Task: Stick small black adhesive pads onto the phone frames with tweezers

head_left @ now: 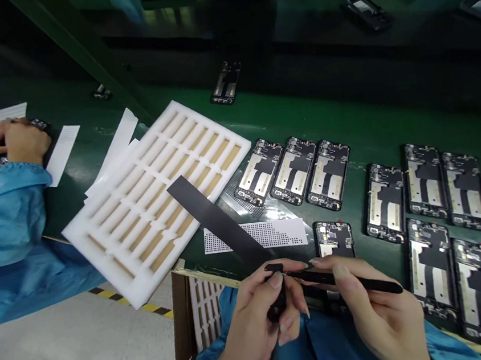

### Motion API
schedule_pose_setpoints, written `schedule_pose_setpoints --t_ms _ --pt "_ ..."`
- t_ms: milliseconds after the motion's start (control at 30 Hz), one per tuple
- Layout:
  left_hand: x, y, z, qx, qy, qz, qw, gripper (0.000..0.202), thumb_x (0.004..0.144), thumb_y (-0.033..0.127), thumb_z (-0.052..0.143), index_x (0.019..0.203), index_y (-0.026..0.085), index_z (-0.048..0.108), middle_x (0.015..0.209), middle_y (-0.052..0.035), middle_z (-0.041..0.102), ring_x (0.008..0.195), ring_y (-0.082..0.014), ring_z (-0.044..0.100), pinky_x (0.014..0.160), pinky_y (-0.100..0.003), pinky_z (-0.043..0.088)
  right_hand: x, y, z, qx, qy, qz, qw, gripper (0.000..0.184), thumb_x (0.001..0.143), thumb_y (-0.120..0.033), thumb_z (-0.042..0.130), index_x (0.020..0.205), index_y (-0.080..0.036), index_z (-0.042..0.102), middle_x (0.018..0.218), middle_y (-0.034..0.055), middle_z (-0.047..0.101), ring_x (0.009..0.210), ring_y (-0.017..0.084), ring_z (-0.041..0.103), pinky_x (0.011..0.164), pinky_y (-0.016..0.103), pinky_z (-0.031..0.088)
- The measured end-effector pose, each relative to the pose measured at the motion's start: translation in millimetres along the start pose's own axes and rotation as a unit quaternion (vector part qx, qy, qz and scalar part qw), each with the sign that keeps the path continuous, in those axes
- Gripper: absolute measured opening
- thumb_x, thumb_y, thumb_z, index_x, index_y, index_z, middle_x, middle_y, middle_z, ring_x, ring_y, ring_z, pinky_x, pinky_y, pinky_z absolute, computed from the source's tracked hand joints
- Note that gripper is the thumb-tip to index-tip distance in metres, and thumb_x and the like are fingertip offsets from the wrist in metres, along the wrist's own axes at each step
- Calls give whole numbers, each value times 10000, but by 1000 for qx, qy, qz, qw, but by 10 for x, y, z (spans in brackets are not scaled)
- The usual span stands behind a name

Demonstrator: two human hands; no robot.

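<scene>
My left hand is closed on a small black part held close to my body. My right hand pinches a thin black stick tool, whose tip meets that part. Both hands hover over the near edge of the green conveyor belt. Just beyond them lie a long black strip, a white perforated sheet and an open phone frame. A white foam tray with rows of tan strips sits to the left.
Several open phone frames lie in rows on the belt to the right, with three beside the tray. A co-worker in a blue sleeve works at the left, hands on a device near white paper strips. A cardboard box stands below.
</scene>
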State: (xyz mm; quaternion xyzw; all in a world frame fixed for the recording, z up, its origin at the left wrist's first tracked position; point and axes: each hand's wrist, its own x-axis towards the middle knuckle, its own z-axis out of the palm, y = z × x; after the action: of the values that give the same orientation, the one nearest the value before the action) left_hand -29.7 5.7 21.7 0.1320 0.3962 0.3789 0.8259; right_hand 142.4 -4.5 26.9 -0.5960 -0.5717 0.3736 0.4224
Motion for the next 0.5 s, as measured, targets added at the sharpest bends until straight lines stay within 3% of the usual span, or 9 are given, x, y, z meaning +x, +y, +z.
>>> schedule_pose_setpoints --t_ms 133,200,267,333,400,500 --pt "40 -8 -87 114 75 42 990 440 1007 382 361 1234 129 640 728 -27 575 452 -69 290 398 -231 282 64 77 29 21 4 1 1000 195 1022 -236 580 1051 -289 765 970 -13 816 861 149 791 805 163 613" --pt "62 16 -180 232 136 105 957 439 1041 366 319 1338 177 582 877 -59 635 537 -101 412 490 -269 397 178 181 78 49 46 35 997 219 1044 -284 546 1006 -262 761 921 14 811 779 171 792 737 221 637" --pt "105 54 -275 410 180 180 876 426 1046 299 343 1410 220 551 1144 -109 676 816 -178 586 740 -351 502 348 321 160 60 68 68 994 239 1047 -329 545 982 -233 754 880 38 803 711 189 783 678 265 644" --pt "174 89 -343 582 187 225 759 476 1008 159 370 1442 224 553 1409 -119 615 1096 -272 579 951 -459 455 523 466 264 52 53 77 994 243 1032 -371 571 986 -213 749 875 59 800 705 205 778 673 295 646" --pt "260 107 -373 693 175 235 658 587 941 22 353 1467 207 536 1553 -90 513 1128 -310 560 960 -516 431 647 584 365 48 34 78 995 274 1032 -407 558 1011 -201 737 899 76 801 725 216 777 700 321 651" --pt "379 105 -379 793 155 236 539 691 848 -82 367 1477 163 514 1587 -71 467 975 -290 578 821 -490 475 700 680 454 33 24 77 996 303 1034 -429 543 1009 -195 733 916 87 794 769 224 773 746 343 647"
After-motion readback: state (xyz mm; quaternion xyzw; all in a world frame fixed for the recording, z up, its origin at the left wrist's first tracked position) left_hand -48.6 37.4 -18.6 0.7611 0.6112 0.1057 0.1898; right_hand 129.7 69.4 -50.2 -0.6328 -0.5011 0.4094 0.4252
